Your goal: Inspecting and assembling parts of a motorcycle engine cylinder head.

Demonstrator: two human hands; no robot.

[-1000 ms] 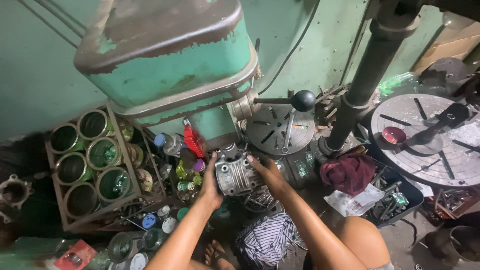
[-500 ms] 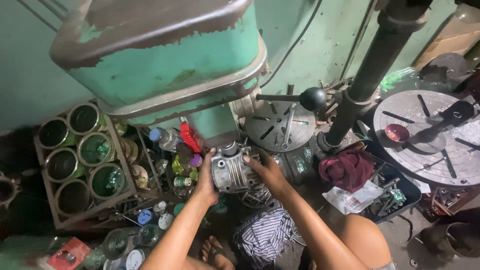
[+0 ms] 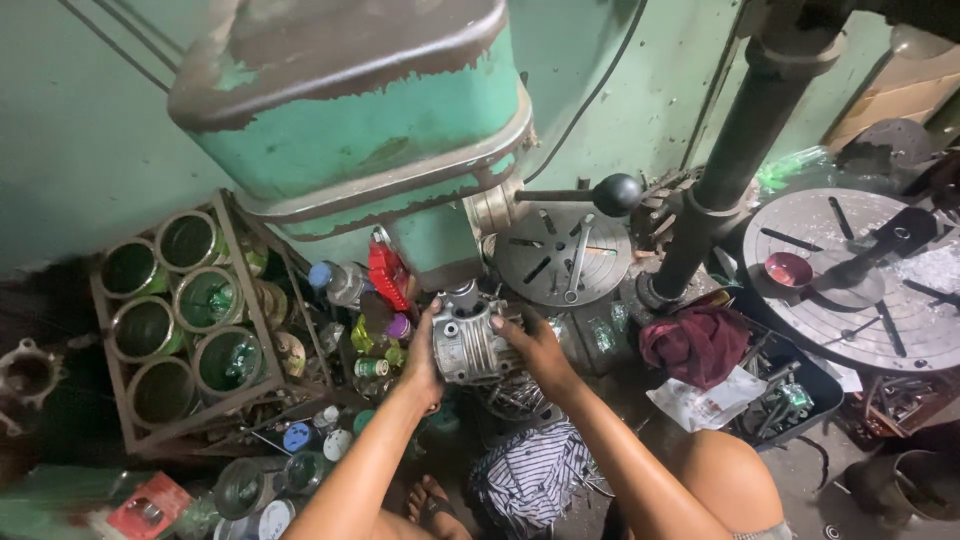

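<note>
Head view, nearest first: a striped cloth (image 3: 530, 475) lies on the floor by the person's foot (image 3: 432, 500), between the two forearms; above it the left hand (image 3: 422, 360) cups the left side of a grey metal engine casting (image 3: 470, 345), its grip closed on the casting; the right hand (image 3: 535, 350) lies over the casting's right side, fingers (image 3: 505, 325) spread across the top, gripping it as well; the casting sits low, held just over the floor clutter and directly under the green drill press head (image 3: 360, 120). The step in hand looks like positioning or steadying the casting beneath the machine; a further move would call for a firm two-handed hold and a level seat, since the part looks heavy and irregular. Left of the hands, small bottles and a red can (image 3: 388, 272) crowd the floor, and a metal rack of green tins (image 3: 180, 310) stands beyond them. Right of the hands lies a maroon rag (image 3: 700, 345); farther back are a slotted round drill table (image 3: 565, 255), the black-knobbed feed lever (image 3: 615, 195), the dark column (image 3: 740, 150), and a larger round slotted plate (image 3: 860, 280) at the far right.
</note>
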